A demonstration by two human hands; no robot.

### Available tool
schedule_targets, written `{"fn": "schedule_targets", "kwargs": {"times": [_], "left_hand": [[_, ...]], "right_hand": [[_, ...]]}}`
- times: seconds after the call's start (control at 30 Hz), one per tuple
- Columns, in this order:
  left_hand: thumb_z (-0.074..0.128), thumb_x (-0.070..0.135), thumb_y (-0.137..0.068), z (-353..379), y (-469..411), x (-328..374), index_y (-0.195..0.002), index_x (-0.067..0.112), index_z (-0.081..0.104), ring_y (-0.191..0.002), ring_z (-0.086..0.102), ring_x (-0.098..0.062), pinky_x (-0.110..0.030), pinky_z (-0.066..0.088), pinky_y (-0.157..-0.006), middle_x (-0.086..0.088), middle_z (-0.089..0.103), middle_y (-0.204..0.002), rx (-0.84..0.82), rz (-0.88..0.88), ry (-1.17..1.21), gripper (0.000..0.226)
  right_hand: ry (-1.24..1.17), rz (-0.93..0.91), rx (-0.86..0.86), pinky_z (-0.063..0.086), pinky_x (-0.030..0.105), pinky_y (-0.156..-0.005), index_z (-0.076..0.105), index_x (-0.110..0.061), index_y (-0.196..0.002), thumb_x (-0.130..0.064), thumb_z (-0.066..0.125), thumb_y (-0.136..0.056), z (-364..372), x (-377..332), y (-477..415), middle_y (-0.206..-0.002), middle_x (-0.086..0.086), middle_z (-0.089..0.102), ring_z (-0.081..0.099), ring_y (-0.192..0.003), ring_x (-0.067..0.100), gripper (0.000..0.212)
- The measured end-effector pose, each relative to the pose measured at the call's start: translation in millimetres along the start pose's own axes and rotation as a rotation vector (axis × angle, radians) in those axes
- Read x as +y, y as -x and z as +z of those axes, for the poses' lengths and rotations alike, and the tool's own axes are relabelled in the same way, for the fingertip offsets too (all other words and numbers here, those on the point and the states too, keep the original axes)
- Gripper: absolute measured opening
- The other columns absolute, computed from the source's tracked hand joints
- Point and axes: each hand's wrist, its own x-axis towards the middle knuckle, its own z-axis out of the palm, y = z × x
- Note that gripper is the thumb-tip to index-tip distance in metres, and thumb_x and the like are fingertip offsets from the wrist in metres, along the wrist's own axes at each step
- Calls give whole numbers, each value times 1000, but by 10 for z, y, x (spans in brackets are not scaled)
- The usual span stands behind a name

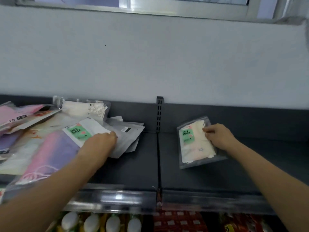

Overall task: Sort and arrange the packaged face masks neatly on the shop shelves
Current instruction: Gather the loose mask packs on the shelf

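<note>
A dark grey shelf (133, 171) is split by a slotted upright (159, 113). On its left half lies a loose pile of packaged face masks (33, 143): pink, purple and white packs. My left hand (100, 144) rests on a white pack with a green "FACE MASK" label (83, 130) at the pile's right edge, fingers curled over its edge. On the right half a single clear pack with a cream mask and green label (192, 144) lies flat. My right hand (217, 136) presses on its right side, fingertips pinching the top.
A grey wall (150, 64) rises behind the shelf, with a window frame (133, 7) above. The shelf's shiny front rail (117, 198) runs along the near edge. Below it sit packaged goods (100, 223), white rounded items and red packs.
</note>
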Motion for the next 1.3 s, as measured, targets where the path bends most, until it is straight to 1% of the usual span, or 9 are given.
{"fn": "schedule_targets", "kwargs": {"times": [0.2,0.33,0.47,0.57,0.67,0.8,1.1,1.2,1.3], "left_hand": [[62,-12,-69,-505,60,181,-101,11,65,-64,62,-36,-38,47,-53,-15,67,-77,602,7,349,39],[67,-13,-68,-789,156,761,-119,13,58,-72,69,-30,-31,52,-57,-12,72,-90,873,201,558,58],[53,-2,-72,-759,146,1156,-121,16,50,-75,69,-30,-31,53,-53,-11,70,-104,842,328,557,52],[67,-7,-65,-734,110,1368,-118,9,61,-69,68,-27,-27,53,-51,-11,71,-101,792,426,552,56],[79,0,-59,-671,41,1641,-118,13,61,-83,68,-22,-28,57,-63,-6,69,-109,706,526,543,63],[52,-1,-84,-435,-117,1960,-123,18,54,-108,55,-26,-36,38,-102,-4,61,-121,392,700,501,43],[63,26,-89,-150,-261,1894,-120,17,62,-132,40,-15,-34,31,-111,0,55,-134,-30,662,887,32],[66,25,-86,-145,-202,1832,-112,21,66,-139,26,-9,-24,20,-114,2,45,-143,65,638,916,27],[72,35,-79,-218,-119,1681,-104,24,70,-131,37,-4,-25,28,-111,8,49,-139,261,511,986,27]], "right_hand": [[-5,-95,-19,33,21,-95,58,-9,-126,-11,56,-92,-65,247,-100,-133,7,51,50,-119,22,34],[183,-86,-162,38,31,-100,58,-14,-127,-29,60,-89,1,474,-161,-135,8,50,51,-119,25,40],[358,-43,-331,23,37,-112,51,-26,-133,-45,49,-93,181,557,-134,-150,9,24,24,-138,30,44],[146,-58,-162,30,32,-108,50,-14,-134,-28,52,-94,80,587,-135,-146,11,38,38,-133,29,42],[-37,-4,-23,34,29,-103,46,-11,-136,-18,56,-92,-151,712,-72,-142,10,45,43,-129,26,45],[-210,-24,54,38,29,-93,44,-19,-137,-27,54,-93,-276,745,111,-137,5,49,49,-121,20,46],[-128,-209,-175,36,24,-101,45,-23,-137,-34,52,-94,-101,454,327,-140,-4,46,46,-124,13,45],[-8,-229,-303,33,22,-98,43,-23,-139,-34,49,-95,-24,379,343,-143,-2,43,44,-124,12,45],[157,-225,-462,32,25,-103,38,-22,-141,-35,47,-96,52,348,366,-147,2,37,41,-128,17,48]]}}
